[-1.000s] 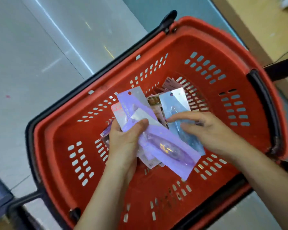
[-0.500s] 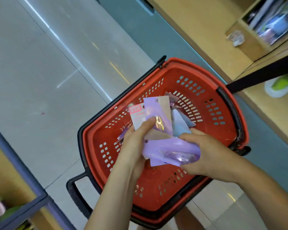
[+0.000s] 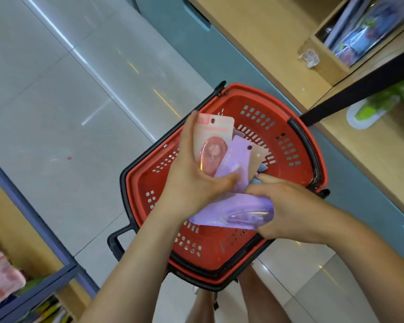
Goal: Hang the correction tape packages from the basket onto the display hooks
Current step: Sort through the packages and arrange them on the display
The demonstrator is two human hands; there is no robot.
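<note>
Head view: grey tiled floor (image 3: 56,94) between shelves, with the red basket (image 3: 254,89) beneath the hands, where the left hand (image 3: 191,180) has its grip clamped on fanned correction tape packages (image 3: 214,141), hang-holes upward, likely ready for hooking, and the right hand (image 3: 287,210) has its grip closed on one purple package (image 3: 231,213).

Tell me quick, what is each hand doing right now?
Left hand: closed, holding the pink package and the upright lilac package.
Right hand: closed, holding the flat lilac package.

Single head-worn wide-angle view, facing steeply down, close over basket (image 3: 142,180), floor (image 3: 56,113) beyond.
</note>
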